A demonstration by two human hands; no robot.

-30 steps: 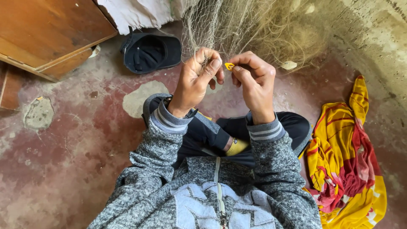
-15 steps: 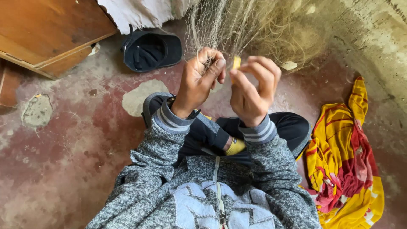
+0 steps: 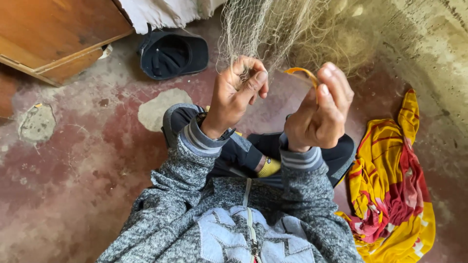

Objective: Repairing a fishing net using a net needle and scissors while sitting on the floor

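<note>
1. Red-brown concrete floor (image 3: 73, 185): worn and stained, with pale bare patches; seated on, legs crossed.
2. Grey marled zip jacket (image 3: 204, 219): fills lower centre; striped cuffs at both wrists.
3. Fishing net (image 3: 273, 29): fine pale mesh, hanging down from top centre, bunched against the grey wall at upper right; lower edge reaching both hands.
4. Wooden cabinet (image 3: 53, 34): upper left corner, resting on the floor, a white cloth (image 3: 161, 12) draped just beside.
5. Yellow-and-red patterned cloth (image 3: 395, 190): crumpled on the floor at right, beside the knee.
6. Dark cap (image 3: 170, 53): lying upside down on the floor between cabinet and net.
7. Left hand (image 3: 239, 92): raised, fingers curled shut, thumb pressed over forefinger, pinching net strands.
8. Right hand (image 3: 321, 112): raised, near the left but apart; fingers closed round an orange netting needle.
9. Orange netting needle (image 3: 301, 73): thin curved strip, protruding from the right fingertips toward the net, just below the mesh edge.
</note>
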